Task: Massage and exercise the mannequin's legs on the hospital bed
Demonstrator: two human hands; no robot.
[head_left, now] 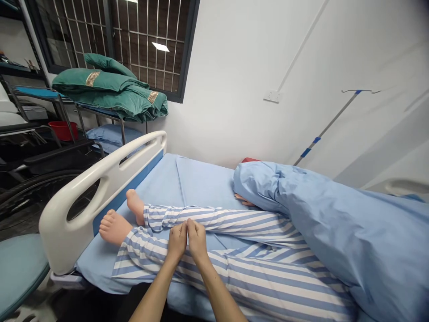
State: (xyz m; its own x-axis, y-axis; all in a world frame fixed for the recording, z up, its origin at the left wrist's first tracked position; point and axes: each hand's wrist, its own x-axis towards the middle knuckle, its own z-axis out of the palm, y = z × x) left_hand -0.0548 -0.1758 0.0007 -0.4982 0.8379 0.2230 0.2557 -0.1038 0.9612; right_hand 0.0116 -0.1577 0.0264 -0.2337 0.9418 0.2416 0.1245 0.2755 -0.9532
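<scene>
My left hand (177, 239) and my right hand (197, 238) are side by side in front of me, both curled into fists with their knuckles touching. No object shows in either one. Just beneath them lie two legs in blue-and-white striped pajama trousers (261, 268), stretched along the bed; whether my hands rest on the cloth or hover over it, I cannot tell. Bare, mannequin-like feet (115, 227) stick out of the cuffs at the left. A light blue quilt (321, 214) covers the upper body, and some fingers (244, 200) peek out from its edge.
At the bed's foot stands a white-and-blue footboard (53, 223). Beyond it are a wheelchair (43, 165), a round stool (20, 268) and a rack with folded green quilts (110, 89). An IV pole (330, 125) leans into view at the right, against the white wall (234, 67).
</scene>
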